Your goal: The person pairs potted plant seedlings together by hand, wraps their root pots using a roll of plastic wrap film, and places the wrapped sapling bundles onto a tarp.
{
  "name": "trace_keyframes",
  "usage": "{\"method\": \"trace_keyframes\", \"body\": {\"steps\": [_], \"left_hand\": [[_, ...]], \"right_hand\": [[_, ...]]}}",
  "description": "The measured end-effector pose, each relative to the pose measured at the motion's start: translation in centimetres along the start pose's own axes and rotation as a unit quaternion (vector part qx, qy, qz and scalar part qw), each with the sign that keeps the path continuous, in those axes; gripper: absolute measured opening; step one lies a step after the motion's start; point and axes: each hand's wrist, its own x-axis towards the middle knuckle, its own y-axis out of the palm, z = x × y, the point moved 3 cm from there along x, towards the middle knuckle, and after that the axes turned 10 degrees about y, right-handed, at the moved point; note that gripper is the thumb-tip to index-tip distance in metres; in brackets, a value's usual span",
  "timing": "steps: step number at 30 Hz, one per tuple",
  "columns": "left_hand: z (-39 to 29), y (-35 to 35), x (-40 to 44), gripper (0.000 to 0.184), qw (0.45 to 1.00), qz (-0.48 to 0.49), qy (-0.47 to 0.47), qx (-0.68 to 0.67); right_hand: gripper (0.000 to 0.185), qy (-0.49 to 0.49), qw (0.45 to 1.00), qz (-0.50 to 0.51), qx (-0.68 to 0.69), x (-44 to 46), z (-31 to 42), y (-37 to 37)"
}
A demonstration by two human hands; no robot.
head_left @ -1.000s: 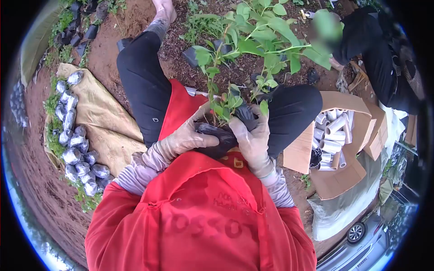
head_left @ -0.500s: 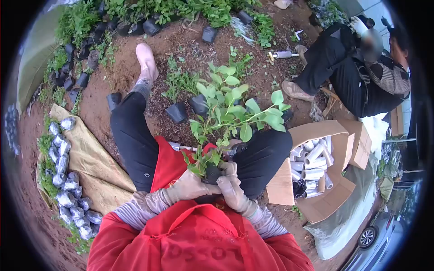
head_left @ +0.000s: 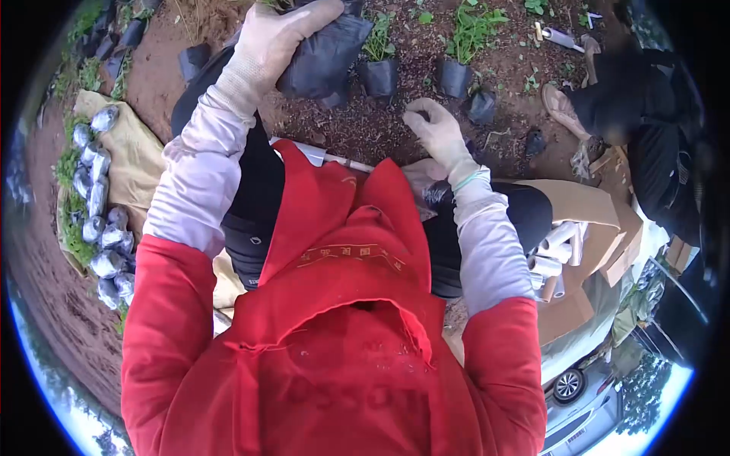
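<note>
Gripping 1 black bag [head_left: 325, 59]: left hand [head_left: 275, 44]

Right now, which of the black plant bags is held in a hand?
The big black bag gripped by the left hand, near the picture's top; no hand touches the other bags on the soil.

Faint lettering marks red apron [head_left: 342, 365]
Dark capitals [head_left: 346, 395] include "OSSO"; yellow Chinese characters [head_left: 353, 252] run across the red cloth, too small to read surely.
</note>
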Motion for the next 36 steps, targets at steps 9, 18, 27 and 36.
{"method": "trace_keyframes", "body": {"steps": [9, 18, 27, 36], "left_hand": [[4.7, 0.8, 0.5, 0.023, 0.896, -0.166, -0.257, -0.321], [5.3, 1.7, 1.1, 0.032, 0.854, -0.197, -0.370, -0.307], [0.4, 2.6, 3.4, 0.040, 0.871, -0.264, -0.181, -0.373], [-6.9, 3.5, -1.5, 0.048, 0.877, -0.265, -0.125, -0.382]], "right_hand": [[0.048, 0.082, 0.905, 0.157, -0.387, 4.3, -6.7, 23.0], [0.045, 0.093, 0.890, 0.281, -0.346, 7.6, -13.9, 30.7], [0.055, 0.046, 0.965, 0.184, -0.180, 4.0, 2.0, 10.8], [0.039, -0.158, 0.885, -0.275, 0.341, -4.9, 8.5, -8.7]]}}
